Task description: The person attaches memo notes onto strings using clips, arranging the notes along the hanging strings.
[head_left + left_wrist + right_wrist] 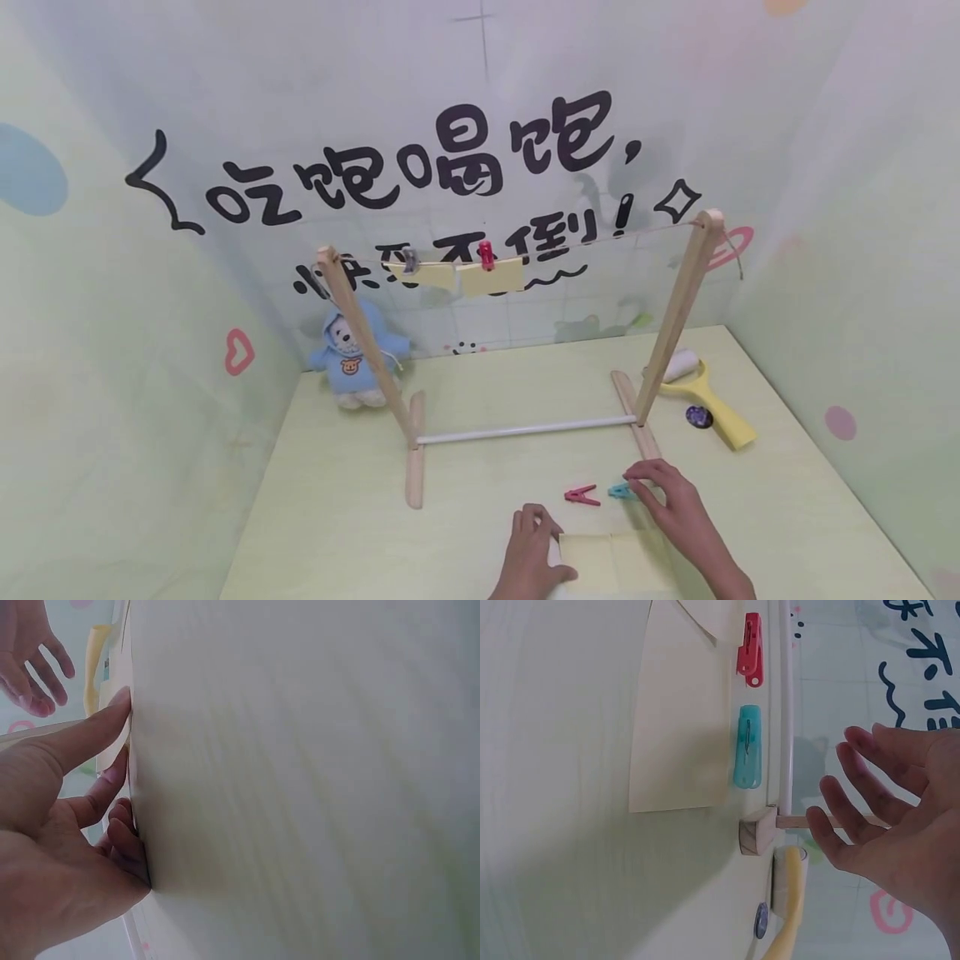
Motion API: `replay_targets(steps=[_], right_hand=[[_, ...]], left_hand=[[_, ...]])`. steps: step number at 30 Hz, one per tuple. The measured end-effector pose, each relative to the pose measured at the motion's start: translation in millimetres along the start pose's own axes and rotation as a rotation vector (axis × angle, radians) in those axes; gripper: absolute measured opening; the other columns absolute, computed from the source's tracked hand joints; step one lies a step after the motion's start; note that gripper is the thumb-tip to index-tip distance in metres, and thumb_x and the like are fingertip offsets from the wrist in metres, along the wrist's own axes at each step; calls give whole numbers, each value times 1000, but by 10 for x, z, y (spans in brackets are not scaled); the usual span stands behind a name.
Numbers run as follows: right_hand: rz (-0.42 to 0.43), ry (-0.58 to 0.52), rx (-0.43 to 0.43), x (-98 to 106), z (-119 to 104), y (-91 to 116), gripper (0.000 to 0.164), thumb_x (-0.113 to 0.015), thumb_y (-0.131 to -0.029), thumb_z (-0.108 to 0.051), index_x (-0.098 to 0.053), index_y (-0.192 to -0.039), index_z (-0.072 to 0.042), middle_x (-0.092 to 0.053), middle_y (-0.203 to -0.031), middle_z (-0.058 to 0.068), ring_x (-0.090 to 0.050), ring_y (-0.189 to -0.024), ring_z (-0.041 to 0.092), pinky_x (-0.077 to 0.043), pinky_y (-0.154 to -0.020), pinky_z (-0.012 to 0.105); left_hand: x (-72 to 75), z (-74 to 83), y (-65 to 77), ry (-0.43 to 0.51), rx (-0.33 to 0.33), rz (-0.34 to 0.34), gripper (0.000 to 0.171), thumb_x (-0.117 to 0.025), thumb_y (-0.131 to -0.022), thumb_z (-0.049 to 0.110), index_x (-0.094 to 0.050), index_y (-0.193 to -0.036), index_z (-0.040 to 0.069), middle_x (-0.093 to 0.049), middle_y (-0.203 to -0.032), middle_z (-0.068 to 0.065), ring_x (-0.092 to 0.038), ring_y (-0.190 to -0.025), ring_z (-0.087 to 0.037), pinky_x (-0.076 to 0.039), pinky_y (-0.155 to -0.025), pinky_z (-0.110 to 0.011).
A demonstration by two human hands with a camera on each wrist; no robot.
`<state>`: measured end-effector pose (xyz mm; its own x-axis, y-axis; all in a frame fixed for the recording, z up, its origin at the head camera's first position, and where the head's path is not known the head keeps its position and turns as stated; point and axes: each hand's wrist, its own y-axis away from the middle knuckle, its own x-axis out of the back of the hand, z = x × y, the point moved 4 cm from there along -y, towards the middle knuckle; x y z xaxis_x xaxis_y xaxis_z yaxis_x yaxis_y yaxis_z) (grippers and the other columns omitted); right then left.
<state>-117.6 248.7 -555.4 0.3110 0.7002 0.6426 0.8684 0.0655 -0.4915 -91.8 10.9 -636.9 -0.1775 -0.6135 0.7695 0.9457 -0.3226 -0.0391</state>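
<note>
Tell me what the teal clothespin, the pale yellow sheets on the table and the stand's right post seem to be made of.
The teal clothespin looks like smooth plastic, evenly coloured, with a probably metal spring showing. The pale yellow sheets look like matte paper: thin, straight-edged. The right post seems unpainted wood, light tan; its foot shows grain.

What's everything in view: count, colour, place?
Table: one, pale, below
Printed walls: three, pale, around
Rack: one, tan and white, table
String: one, pale, rack top
Hung papers: two, yellow, string
Hung pegs: two, grey and red, string
Loose pegs: two, red and teal, table
Loose paper: count unclear, yellow, table
Plush toy: one, blue and white, left
Roller: one, yellow and white, right
Disc: one, dark, right
Left hand: one, at paper
Right hand: one, above table
</note>
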Motion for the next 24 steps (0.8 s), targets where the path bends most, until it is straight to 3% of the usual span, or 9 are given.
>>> replay_targets(steps=[3,6,12,17,24], right_hand=[[-30,70,3,-44,20,-1,24,-90,-81,4,-79,-97,-11,-74,-103,1,-70,-101,31,-56,-92,33],[-32,107,56,-102,42,-1,31,-95,-75,0,-78,-100,-7,-73,-107,6,-69,-103,38,-57,-82,57],[-66,145,182,-291,30,9,49,-102,-66,-11,-76,-107,-9,-68,-114,10,-65,-109,45,-54,-75,59],[-83,174,223,-431,9,31,54,-105,-61,-14,-75,-106,-10,-65,-115,12,-62,-117,53,-53,-85,72],[-127,200,169,-526,33,85,51,-105,-59,-9,-75,-100,-12,-67,-114,13,-61,-121,55,-50,-96,74]], left_hand=[[-5,1,-2,5,-2,13,50,-102,-74,25,-72,-109,8,-43,-121,-1,-40,-107,-14,-51,-97,-30],[-2,6,-2,-11,-9,25,48,-101,-76,26,-72,-110,6,-43,-121,0,-41,-106,-14,-51,-94,-29],[30,13,-3,-48,-2,20,43,-96,-83,24,-71,-112,5,-43,-121,-1,-41,-104,-13,-50,-91,-27],[86,51,3,-42,-1,-11,41,-91,-90,25,-70,-117,3,-44,-124,-2,-41,-103,-12,-50,-87,-26],[59,42,16,-36,17,-23,44,-88,-92,19,-69,-123,-5,-47,-126,-6,-41,-102,-12,-49,-85,-26]])
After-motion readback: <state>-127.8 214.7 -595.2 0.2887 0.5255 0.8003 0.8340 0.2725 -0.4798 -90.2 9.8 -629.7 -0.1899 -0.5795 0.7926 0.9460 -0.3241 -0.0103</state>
